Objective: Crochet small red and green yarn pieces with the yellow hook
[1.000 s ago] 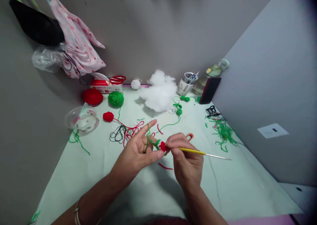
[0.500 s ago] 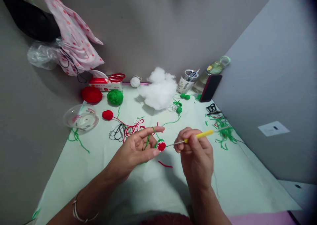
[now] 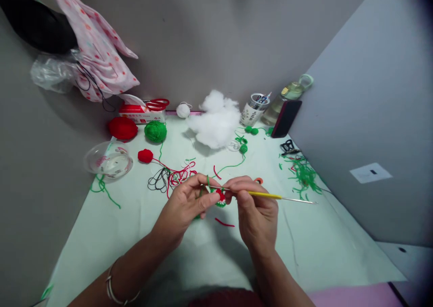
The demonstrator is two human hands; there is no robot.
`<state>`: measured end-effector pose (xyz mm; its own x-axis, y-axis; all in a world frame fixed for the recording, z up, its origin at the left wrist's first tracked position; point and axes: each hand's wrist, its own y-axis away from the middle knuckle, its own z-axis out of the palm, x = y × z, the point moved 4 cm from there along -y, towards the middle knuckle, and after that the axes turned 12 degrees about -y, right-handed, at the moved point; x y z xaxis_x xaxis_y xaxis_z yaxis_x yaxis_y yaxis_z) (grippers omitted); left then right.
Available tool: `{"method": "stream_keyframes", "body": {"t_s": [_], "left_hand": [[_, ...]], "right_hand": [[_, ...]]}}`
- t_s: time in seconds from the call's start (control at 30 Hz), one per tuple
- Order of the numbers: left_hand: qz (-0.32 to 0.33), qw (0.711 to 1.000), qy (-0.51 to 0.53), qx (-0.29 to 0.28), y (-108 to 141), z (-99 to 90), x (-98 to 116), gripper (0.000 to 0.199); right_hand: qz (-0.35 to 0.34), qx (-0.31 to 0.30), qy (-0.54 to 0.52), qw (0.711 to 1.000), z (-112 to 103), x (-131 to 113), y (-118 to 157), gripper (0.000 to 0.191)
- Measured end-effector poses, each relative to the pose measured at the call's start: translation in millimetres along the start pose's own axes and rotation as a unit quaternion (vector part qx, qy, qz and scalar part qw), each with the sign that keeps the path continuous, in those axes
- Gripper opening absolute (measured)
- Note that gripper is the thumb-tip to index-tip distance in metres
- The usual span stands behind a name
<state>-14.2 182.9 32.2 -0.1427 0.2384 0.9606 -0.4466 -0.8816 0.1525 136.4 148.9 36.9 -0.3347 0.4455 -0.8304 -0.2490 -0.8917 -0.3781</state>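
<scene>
Left hand (image 3: 184, 208): grip pinched on red-green crochet (image 3: 221, 202) | right hand (image 3: 257, 217): grip curled round yellow hook (image 3: 267, 194) | far counter (image 3: 101, 248): white stuffing (image 3: 216, 124), green yarn ball (image 3: 155, 131) to left

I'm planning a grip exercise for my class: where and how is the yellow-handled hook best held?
Probably by the yellow handle, coming from the right, as the right hand does. That handle looks thicker than the slim metal shafts at either end, and lies nearly level, its left end toward the red-and-green yarn piece at the left hand.
</scene>
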Motion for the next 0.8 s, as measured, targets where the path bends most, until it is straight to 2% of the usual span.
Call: {"method": "stream_keyframes", "body": {"t_s": [0.2,0.3,0.37,0.43,0.53,0.6,0.67,0.73,0.8], "left_hand": [[0.001,0.999,0.015,-0.043,-2.3,3.5,0.1,0.026],[0.003,0.998,0.012,-0.057,-1.8,4.0,-0.3,0.027],[0.004,0.999,0.017,-0.047,-1.5,1.9,1.6,0.027],[-0.010,0.999,0.048,-0.014,-1.6,-3.5,5.0,0.026],[-0.026,0.986,0.156,0.043,-3.0,-15.5,12.9,0.021],[-0.012,0.971,0.227,0.068,-4.5,-24.3,19.9,0.017],[0.000,0.957,0.274,0.092,-5.5,-32.7,25.5,0.014],[0.002,0.949,0.297,0.106,-5.7,-38.4,29.2,0.014],[0.008,0.947,0.303,0.105,-5.1,-41.0,32.1,0.014]], "right_hand": [[-0.011,-0.010,0.093,0.996,7.3,-2.7,2.4,0.011],[-0.008,-0.033,0.107,0.994,11.5,-9.5,0.3,0.013],[0.001,-0.080,0.121,0.989,10.5,-17.4,-4.4,0.016],[0.017,-0.154,0.164,0.974,2.3,-25.0,-10.9,0.023],[0.035,-0.236,0.327,0.914,-31.0,-27.5,-21.3,0.034],[0.031,-0.252,0.472,0.844,-62.3,-20.9,-27.0,0.046],[0.034,-0.280,0.585,0.760,-90.5,-8.2,-28.2,0.056],[0.055,-0.325,0.627,0.706,-110.2,6.3,-24.2,0.050],[0.071,-0.357,0.640,0.676,-120.3,15.6,-18.3,0.038]]}}
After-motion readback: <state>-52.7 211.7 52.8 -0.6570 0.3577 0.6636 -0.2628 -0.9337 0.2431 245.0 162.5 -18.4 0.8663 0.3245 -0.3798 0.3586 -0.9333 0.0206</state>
